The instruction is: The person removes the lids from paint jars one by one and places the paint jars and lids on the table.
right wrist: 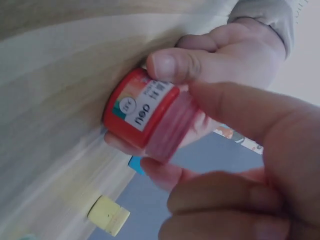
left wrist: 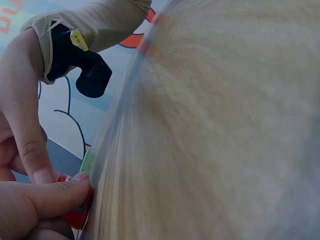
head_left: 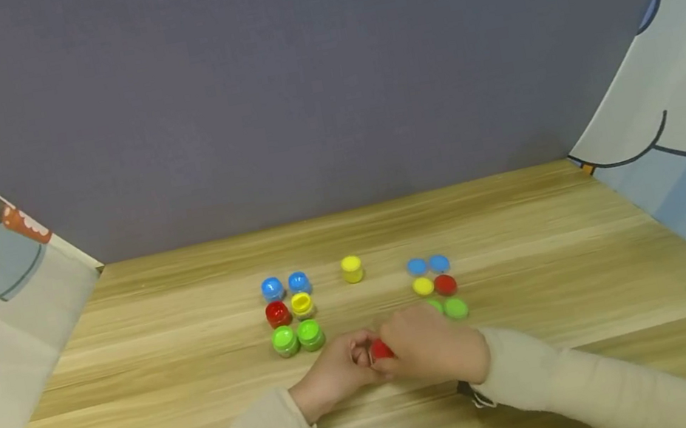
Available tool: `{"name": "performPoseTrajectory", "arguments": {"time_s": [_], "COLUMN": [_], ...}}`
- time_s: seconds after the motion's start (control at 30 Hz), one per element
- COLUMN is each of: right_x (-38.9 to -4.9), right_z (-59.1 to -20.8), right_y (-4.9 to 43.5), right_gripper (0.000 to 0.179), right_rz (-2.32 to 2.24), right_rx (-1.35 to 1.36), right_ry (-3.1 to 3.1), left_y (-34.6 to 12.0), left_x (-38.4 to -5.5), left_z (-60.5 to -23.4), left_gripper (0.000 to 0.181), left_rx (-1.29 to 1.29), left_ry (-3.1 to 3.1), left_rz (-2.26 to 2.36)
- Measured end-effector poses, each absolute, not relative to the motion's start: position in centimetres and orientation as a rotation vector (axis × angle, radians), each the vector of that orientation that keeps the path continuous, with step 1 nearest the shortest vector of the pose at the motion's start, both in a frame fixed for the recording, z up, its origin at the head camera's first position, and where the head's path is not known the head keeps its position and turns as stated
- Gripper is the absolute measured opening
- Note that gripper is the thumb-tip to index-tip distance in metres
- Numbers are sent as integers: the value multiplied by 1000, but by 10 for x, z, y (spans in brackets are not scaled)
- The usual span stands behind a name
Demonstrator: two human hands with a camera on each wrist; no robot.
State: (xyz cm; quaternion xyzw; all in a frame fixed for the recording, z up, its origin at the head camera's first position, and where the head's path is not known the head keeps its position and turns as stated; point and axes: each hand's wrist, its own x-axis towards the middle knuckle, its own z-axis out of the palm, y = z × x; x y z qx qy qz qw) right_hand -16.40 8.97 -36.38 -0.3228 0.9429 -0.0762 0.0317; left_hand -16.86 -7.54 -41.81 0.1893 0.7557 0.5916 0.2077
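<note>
Both hands meet around a small red paint jar [right wrist: 132,107] with a white label, close over the wooden table. The left hand [head_left: 336,371] grips the jar's body, its thumb across the side beside the label. With thumb and forefinger, the right hand [head_left: 434,344] pinches the translucent red lid [right wrist: 172,127], which sits on the jar. In the right wrist view the jar is tilted on its side, lid toward the right hand. In the left wrist view only part of the red jar [left wrist: 77,216] shows between the fingers.
Left of the hands stand uncapped jars: two blue [head_left: 272,289], one red [head_left: 277,314], one yellow [head_left: 302,306], two green [head_left: 310,334]. To the right lie matching lids [head_left: 445,285], one green partly hidden by the right hand. A lidded yellow jar [head_left: 352,269] stands behind, between the groups.
</note>
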Motion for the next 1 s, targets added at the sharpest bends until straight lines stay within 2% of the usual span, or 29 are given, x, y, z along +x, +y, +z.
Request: {"name": "performPoseTrajectory", "arguments": {"time_s": [0.1,0.3,0.57,0.73,0.83,1.0], "right_x": [-164,-164,-163,-161,-160,-160], "right_z": [-362,-360,-361,-367,-370,-372], "right_y": [92,92,94,89,86,82], "right_gripper": [19,19,18,38,49,54], "right_rz": [-304,-285,-338,-250,-156,-74], "right_rx": [-1025,-1086,-1148,-1029,-946,-868], "right_ry": [2855,2827,2847,3025,3094,3099], "left_y": [-76,-78,-78,-75,-76,-76], "left_x": [-169,-170,-169,-169,-169,-169], "left_z": [-419,-420,-420,-418,-418,-417], "left_gripper": [35,45,42,32,33,30], "left_rx": [523,484,488,487,497,507], "left_ry": [2104,2104,2113,2146,2162,2151], "left_rz": [1635,1613,1608,1604,1602,1606]}}
